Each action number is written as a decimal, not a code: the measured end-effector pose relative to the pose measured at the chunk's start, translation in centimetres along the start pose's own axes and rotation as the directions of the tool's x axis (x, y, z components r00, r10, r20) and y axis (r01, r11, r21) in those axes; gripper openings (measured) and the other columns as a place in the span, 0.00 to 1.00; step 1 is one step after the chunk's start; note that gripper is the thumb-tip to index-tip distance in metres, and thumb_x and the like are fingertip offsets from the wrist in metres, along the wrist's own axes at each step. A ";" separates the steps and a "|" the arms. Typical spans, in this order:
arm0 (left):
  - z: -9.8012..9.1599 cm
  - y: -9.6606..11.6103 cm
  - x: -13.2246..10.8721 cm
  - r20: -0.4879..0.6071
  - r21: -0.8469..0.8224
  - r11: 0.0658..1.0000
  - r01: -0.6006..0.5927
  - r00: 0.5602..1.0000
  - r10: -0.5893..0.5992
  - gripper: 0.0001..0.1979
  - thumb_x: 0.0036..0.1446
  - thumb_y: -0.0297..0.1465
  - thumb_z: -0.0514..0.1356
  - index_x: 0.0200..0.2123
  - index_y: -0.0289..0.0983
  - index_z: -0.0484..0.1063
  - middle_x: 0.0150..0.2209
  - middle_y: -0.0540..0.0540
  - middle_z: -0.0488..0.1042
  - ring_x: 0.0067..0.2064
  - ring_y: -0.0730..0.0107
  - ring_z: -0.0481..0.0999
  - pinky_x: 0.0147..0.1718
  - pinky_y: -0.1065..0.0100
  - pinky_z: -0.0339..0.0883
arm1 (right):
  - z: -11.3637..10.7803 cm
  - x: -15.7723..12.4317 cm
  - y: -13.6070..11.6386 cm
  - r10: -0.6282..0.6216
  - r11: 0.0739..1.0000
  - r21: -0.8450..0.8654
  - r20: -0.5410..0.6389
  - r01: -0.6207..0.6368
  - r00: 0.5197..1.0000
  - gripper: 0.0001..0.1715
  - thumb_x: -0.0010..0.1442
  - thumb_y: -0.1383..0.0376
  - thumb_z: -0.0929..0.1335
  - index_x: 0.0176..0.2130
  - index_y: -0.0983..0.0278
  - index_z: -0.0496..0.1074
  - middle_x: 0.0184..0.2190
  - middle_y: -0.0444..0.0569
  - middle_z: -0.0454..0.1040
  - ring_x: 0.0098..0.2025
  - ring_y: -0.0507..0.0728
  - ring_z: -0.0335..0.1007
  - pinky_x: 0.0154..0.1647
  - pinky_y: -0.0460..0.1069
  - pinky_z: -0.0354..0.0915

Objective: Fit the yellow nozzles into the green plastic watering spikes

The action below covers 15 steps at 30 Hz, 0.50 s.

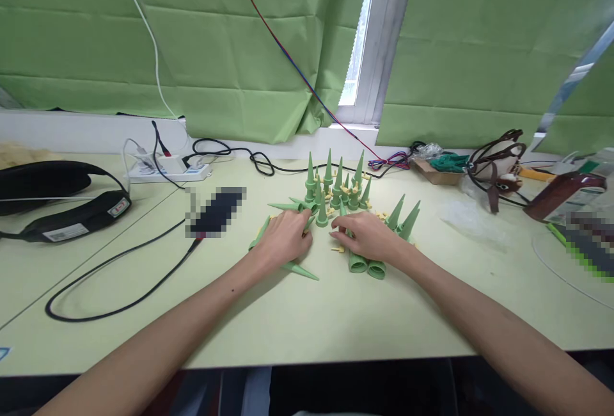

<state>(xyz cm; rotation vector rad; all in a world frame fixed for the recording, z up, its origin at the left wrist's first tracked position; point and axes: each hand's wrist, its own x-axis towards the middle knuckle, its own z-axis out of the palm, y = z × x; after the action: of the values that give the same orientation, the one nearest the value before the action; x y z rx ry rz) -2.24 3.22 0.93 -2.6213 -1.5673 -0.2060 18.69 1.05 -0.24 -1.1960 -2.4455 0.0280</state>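
Several green plastic cone spikes (336, 185) stand upright in a cluster at the middle of the pale green table (307, 320), with small yellow parts among them. More spikes lie flat around my hands. My left hand (284, 239) rests palm down on lying spikes, its fingers curled round one green spike (288, 207) that points left. My right hand (367, 237) lies over two flat spikes (367, 265) whose open ends face me; its fingers are bent and pinch near a small yellow piece (338, 249).
A white power strip (167, 169) with black cables sits at the back left. A black curved device (62, 205) lies at the far left. A blurred dark object (215, 211) is beside my left hand. A bag (499, 169) and boxes crowd the right.
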 end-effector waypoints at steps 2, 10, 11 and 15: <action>-0.2 0.2 -0.1 0.001 0.001 1.000 0.009 1.000 -0.009 0.05 0.56 0.31 0.52 0.36 0.38 0.66 0.29 0.42 0.71 0.32 0.54 0.74 0.26 0.64 0.57 | 0.0 0.0 0.0 -0.004 1.000 0.002 -0.007 0.004 1.000 0.07 0.65 0.65 0.66 0.38 0.64 0.73 0.28 0.47 0.77 0.29 0.54 0.69 0.29 0.47 0.55; -0.2 0.3 -0.2 -0.181 -0.091 0.995 0.038 0.982 -0.054 0.04 0.60 0.32 0.51 0.37 0.39 0.62 0.29 0.45 0.70 0.29 0.59 0.71 0.26 0.66 0.54 | 0.3 0.0 0.1 -0.069 0.997 0.017 -0.151 0.072 0.986 0.12 0.67 0.64 0.63 0.36 0.64 0.73 0.26 0.46 0.75 0.27 0.53 0.68 0.29 0.47 0.56; -0.2 0.3 -0.2 -0.224 -0.116 0.993 0.028 0.973 -0.054 0.04 0.61 0.33 0.51 0.37 0.39 0.61 0.30 0.46 0.70 0.28 0.61 0.70 0.25 0.66 0.54 | 0.3 0.0 0.1 -0.080 0.996 0.020 -0.174 0.085 0.981 0.12 0.68 0.64 0.63 0.36 0.65 0.73 0.26 0.46 0.75 0.27 0.53 0.68 0.29 0.47 0.56; -0.2 0.6 -0.2 -0.393 -0.227 0.972 -0.063 0.919 -0.032 0.06 0.62 0.33 0.52 0.34 0.39 0.58 0.30 0.49 0.67 0.26 0.69 0.64 0.25 0.67 0.54 | 0.4 -0.1 -0.1 -0.116 0.990 0.045 -0.261 0.132 0.958 0.12 0.68 0.62 0.63 0.41 0.65 0.73 0.28 0.47 0.76 0.26 0.52 0.68 0.28 0.47 0.57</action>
<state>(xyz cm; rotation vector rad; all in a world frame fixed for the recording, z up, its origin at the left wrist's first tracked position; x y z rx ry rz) -1.84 2.72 1.05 -2.5325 -1.4531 -0.9118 18.50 0.93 -0.59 -0.9522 -2.2670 -0.0825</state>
